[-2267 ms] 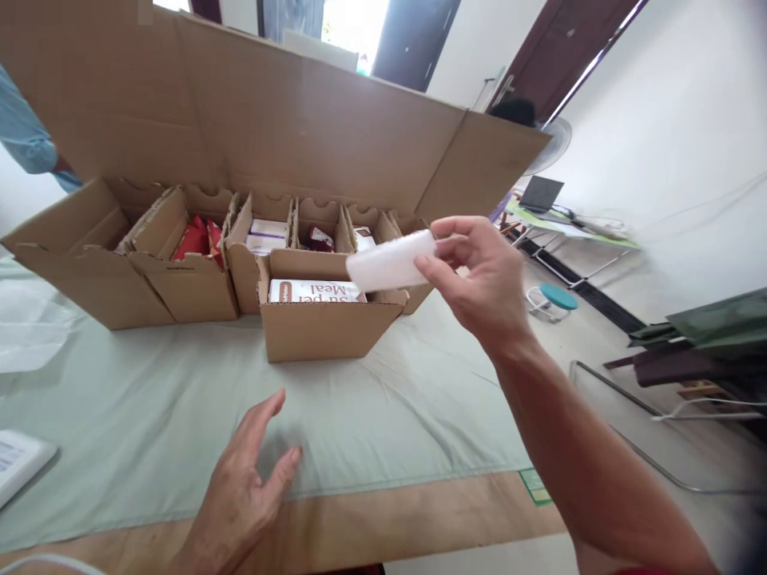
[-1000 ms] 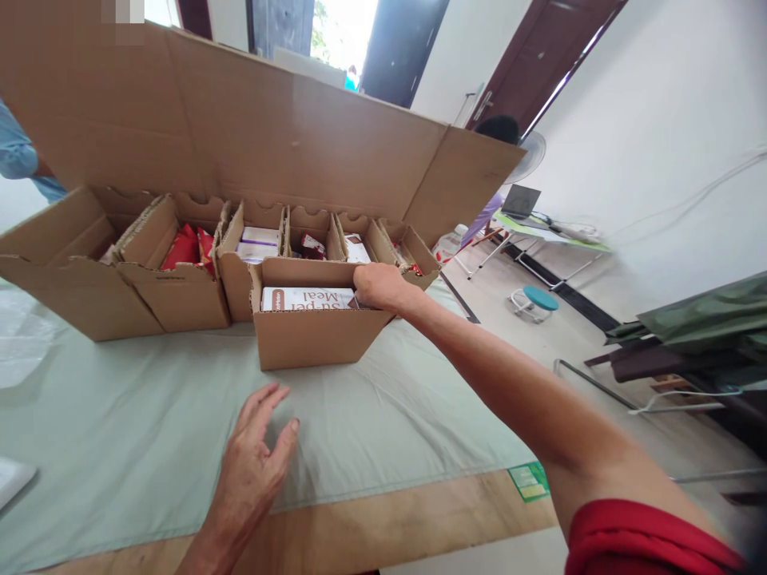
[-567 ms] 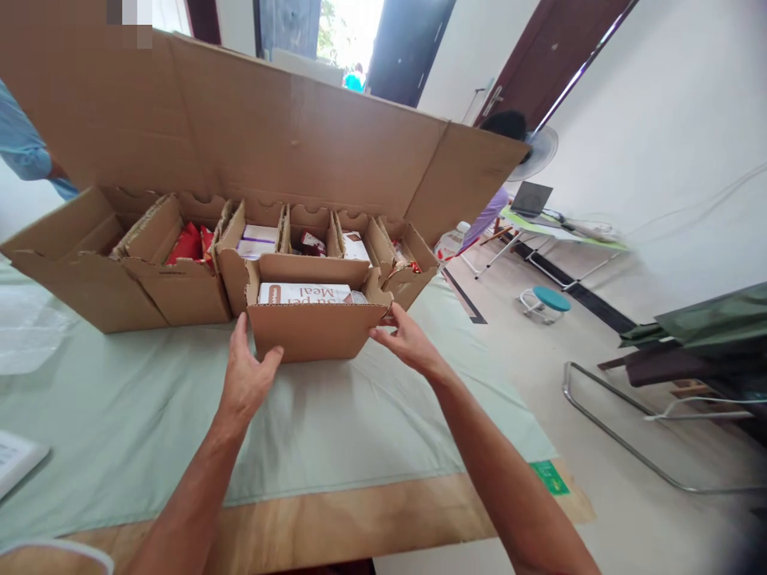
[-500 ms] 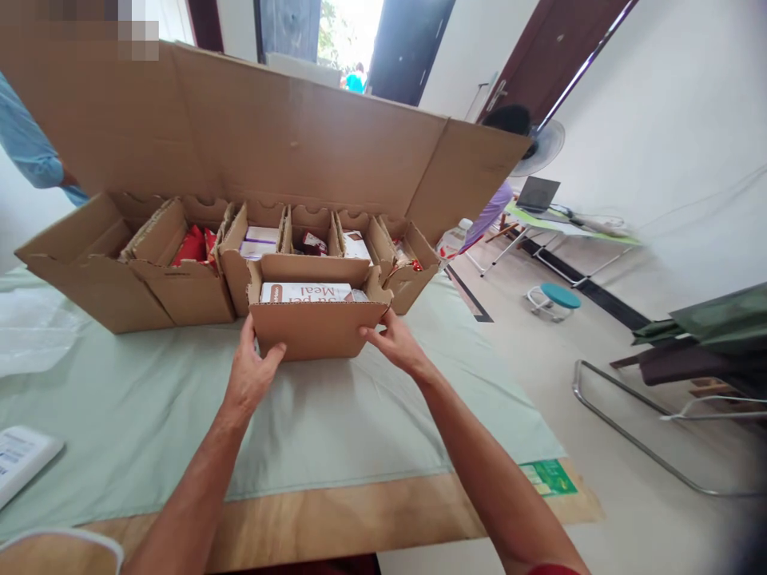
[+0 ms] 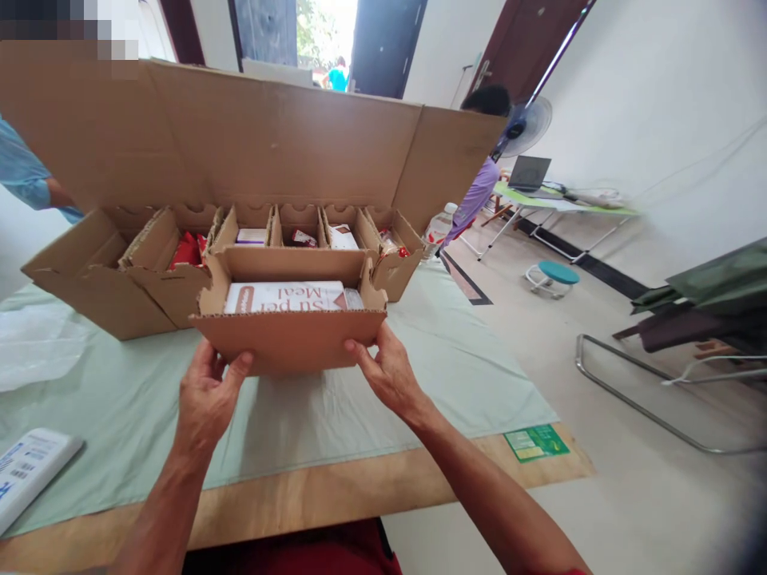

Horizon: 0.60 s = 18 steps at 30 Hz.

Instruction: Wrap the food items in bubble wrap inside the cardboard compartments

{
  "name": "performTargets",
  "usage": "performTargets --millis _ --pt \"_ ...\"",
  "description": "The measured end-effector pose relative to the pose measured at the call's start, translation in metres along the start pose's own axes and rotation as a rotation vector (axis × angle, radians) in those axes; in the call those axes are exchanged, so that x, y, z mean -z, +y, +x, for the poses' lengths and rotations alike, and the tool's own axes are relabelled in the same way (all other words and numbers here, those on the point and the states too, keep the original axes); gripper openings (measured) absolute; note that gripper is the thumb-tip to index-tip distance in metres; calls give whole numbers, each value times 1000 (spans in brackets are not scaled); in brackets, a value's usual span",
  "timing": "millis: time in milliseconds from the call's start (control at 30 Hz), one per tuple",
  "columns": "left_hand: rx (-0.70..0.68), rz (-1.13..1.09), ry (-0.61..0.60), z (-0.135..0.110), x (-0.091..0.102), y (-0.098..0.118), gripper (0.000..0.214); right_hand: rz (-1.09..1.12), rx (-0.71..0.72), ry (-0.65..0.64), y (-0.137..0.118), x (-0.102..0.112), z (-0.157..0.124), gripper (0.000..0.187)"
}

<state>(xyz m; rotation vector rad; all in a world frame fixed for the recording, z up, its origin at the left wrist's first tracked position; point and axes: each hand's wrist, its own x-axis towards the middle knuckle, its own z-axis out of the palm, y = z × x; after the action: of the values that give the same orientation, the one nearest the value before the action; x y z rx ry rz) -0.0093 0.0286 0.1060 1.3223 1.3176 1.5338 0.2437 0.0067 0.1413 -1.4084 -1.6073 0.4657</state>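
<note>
Between my hands is an open cardboard box [image 5: 288,343], raised off the cloth and tilted so that I see into it. My left hand [image 5: 209,391] grips its lower left corner, thumb on the front panel. At the lower right corner my right hand [image 5: 387,367] holds it the same way, fingers behind the side. A white pack with brown lettering, "Super Meal" [image 5: 284,297], lies inside. Behind it stands a row of cardboard bins: one holds red packets [image 5: 188,250], another a white and purple box [image 5: 250,236], another a white carton [image 5: 343,237].
A tall cardboard panel [image 5: 288,144] rises behind the bins, with a person's blue sleeve [image 5: 24,168] at its left. A plastic bottle [image 5: 439,228] stands right of the bins. A white device [image 5: 39,471] and clear plastic sheet [image 5: 36,343] lie on the left of the green tablecloth [image 5: 311,423].
The cardboard box has come up off the cloth and nearer to me, held in both hands. My left hand has moved left and down with it. The view has shifted slightly.
</note>
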Motion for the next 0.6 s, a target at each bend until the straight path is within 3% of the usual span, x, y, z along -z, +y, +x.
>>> performTargets --millis 100,200,300,367,467,600 --pt "-125 -51 1 13 -17 16 56 46 -12 66 -6 10 7 33" --pt "-145 -98 -59 2 -30 21 58 24 -26 147 -7 27 -4 30" --pt "-63 -66 -68 -19 -19 17 56 -4 -13 156 -9 32 -18 28" --pt "-40 -2 -11 -23 -4 17 53 -3 13 106 -13 25 -16 29" --pt "-93 49 62 -9 8 28 48 23 56 55 -21 14 -2 33" --pt "-180 -34 -19 9 -5 45 48 50 46 157 -25 24 3 26"
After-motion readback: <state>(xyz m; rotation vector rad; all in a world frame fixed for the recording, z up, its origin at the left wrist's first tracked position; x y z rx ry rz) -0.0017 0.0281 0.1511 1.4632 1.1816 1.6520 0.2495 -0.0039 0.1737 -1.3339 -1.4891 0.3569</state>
